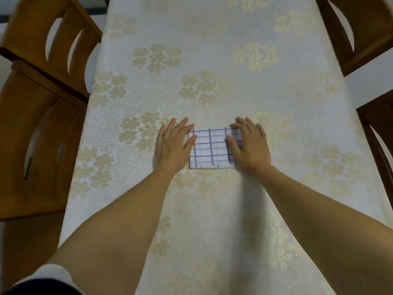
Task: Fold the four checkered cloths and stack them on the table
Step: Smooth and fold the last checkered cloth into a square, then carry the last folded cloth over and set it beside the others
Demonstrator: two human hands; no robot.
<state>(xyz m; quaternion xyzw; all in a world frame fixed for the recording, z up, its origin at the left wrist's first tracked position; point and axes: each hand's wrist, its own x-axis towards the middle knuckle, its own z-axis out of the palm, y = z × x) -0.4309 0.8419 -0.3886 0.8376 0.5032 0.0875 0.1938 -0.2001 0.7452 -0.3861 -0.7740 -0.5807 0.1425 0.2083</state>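
A folded white cloth with dark checked lines [212, 149] lies flat as a small rectangle in the middle of the table. My left hand [173, 144] lies flat beside the cloth's left edge, fingers straight, thumb touching that edge. My right hand [248, 143] rests flat on the cloth's right side with straight fingers, covering that edge. I cannot tell whether more cloths lie underneath the top one. No other checkered cloth shows elsewhere.
The table [212, 71] wears a pale cloth with gold flower patterns. Wooden chairs stand along the left [42, 99] and the right [365, 35], with another chair [378, 133] at the right edge.
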